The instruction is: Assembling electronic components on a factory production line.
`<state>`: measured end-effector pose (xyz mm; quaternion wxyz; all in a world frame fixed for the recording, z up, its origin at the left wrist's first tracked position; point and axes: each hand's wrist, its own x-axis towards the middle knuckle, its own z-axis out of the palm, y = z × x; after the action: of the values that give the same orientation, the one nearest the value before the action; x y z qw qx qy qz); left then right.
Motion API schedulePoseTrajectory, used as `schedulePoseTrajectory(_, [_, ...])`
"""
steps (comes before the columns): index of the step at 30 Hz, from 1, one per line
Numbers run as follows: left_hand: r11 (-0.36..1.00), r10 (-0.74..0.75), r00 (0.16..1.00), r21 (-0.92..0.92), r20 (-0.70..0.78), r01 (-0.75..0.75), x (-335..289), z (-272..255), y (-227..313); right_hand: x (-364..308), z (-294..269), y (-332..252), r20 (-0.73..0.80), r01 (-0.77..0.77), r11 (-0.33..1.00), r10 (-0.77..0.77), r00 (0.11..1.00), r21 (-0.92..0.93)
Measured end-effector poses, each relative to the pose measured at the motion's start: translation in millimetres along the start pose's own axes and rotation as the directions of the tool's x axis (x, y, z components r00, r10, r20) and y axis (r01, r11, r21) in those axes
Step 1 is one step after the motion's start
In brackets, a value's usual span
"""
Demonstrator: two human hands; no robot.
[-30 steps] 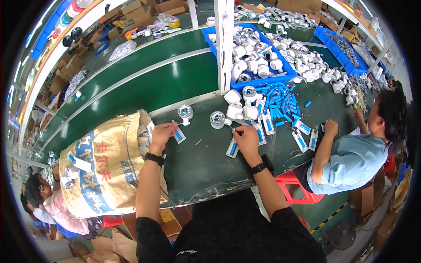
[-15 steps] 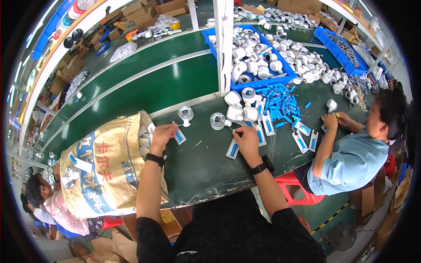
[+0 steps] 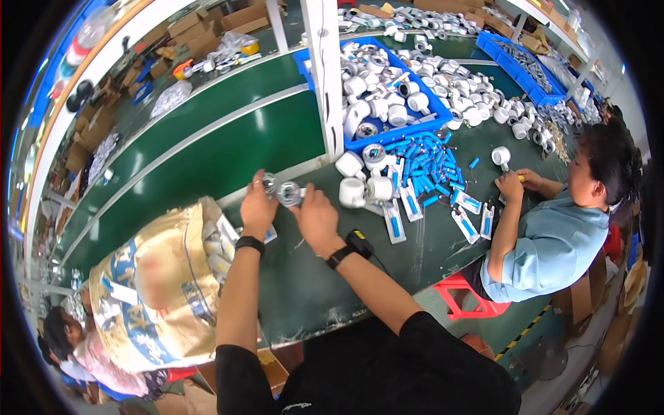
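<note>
left hand [image 3: 257, 207] and right hand [image 3: 316, 218] holding round silver part [image 3: 288, 194], green table [image 3: 304, 283]

Sleeves: black, short, ending above the elbows.
Left wrist: black band [image 3: 250, 243].
Right wrist: black watch [image 3: 350, 246], square-faced.

Our left hand [image 3: 257, 207] and right hand [image 3: 317, 220] meet over the green bench [image 3: 304, 290], each holding a small round silvery part [image 3: 289, 194]. A tan sack [image 3: 155, 283] sits at our left.
</note>
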<state>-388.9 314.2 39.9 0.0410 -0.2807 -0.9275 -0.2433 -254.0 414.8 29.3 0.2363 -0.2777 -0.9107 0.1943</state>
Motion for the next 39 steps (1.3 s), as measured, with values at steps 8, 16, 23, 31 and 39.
schedulePoseTrajectory(8, [0.967, -0.247, 0.969, 0.061, -0.026, 0.248, 118.6, -1.8, -86.0, 119.0, 121.5, -58.7, -0.116, 0.085, 0.990, -0.098, 0.988, -0.109])
schedulePoseTrajectory(16, [0.939, -0.342, 0.939, -0.039, -0.038, 0.341, 212.6, 12.9, -170.1, 186.9, 104.9, -96.2, -0.132, 0.018, 0.998, -0.010, 0.991, 0.063])
schedulePoseTrajectory(23, [0.991, 0.129, 0.990, -0.032, 0.057, -0.127, 114.5, -21.3, 0.1, 30.0, -95.8, -25.5, -0.141, 0.346, 0.864, -0.316, 0.938, 0.365])
schedulePoseTrajectory(31, [0.893, 0.350, 0.824, -0.426, 0.445, -0.149, -38.8, 8.2, 136.0, -43.9, -159.2, 122.1, -0.235, 0.095, 0.976, -0.048, 0.971, 0.194])
schedulePoseTrajectory(39, [0.877, 0.221, 0.938, -0.475, 0.265, -0.073, -85.2, 4.3, 61.0, -81.1, -92.3, 91.2, 0.032, 0.349, 0.928, -0.356, 0.934, 0.131])
